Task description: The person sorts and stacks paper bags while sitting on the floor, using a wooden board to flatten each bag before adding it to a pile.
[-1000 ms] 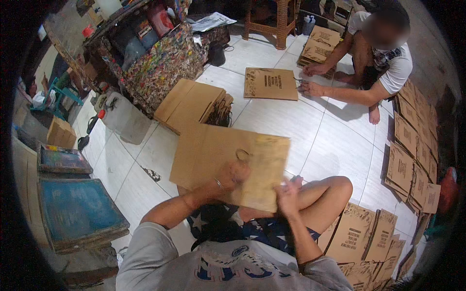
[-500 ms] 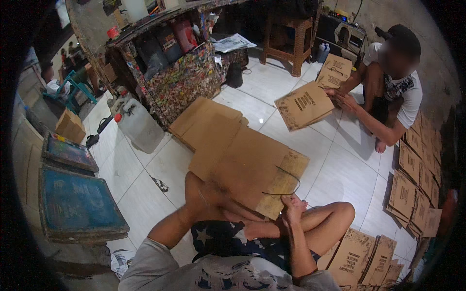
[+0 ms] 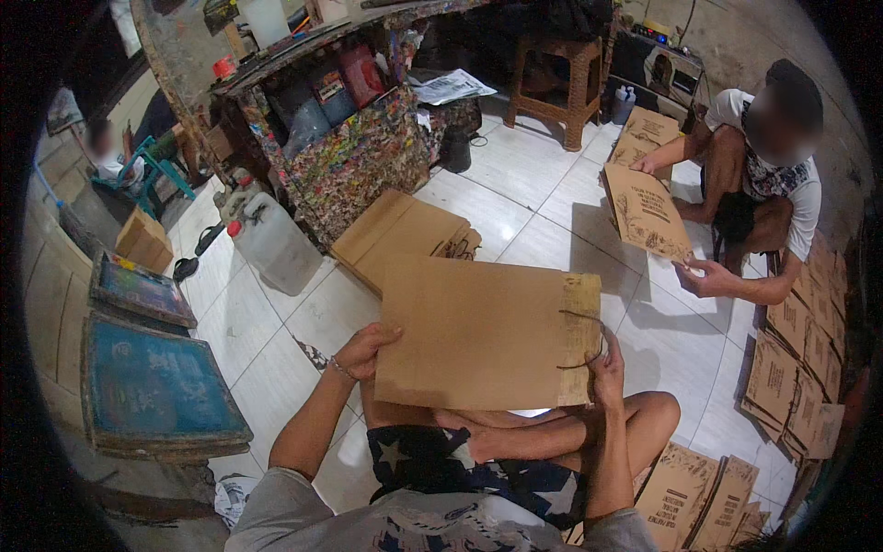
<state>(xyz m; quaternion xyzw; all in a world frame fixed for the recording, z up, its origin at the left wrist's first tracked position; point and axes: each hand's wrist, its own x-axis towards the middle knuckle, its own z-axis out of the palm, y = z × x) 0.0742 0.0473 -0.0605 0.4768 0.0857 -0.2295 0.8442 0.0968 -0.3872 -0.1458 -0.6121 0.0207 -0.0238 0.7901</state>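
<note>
A flat brown kraft paper bag (image 3: 474, 331) is stretched between my two hands above my crossed legs. My left hand (image 3: 366, 351) pinches its left edge, thumb on top. On the right edge, my right hand (image 3: 607, 373) grips the bag beside its dark cord handle (image 3: 579, 340), which lies over a paler, yellowish strip. The side facing up shows no print. Just beyond it, a stack of similar bags (image 3: 400, 230) lies on the tiles, partly covered by the held one.
At the right, a crouching co-worker holds a printed bag (image 3: 647, 212). Rows of printed bags (image 3: 782, 368) line the right side, with more printed bags (image 3: 681, 492) near my right knee. Blue framed screens (image 3: 156, 386), a plastic jerrycan (image 3: 280, 244) and a paint-spattered cabinet (image 3: 349, 166) stand left.
The bag has swung level and my left hand now shows clearly at its left edge. The co-worker's bag has moved right and is held with hands apart.
</note>
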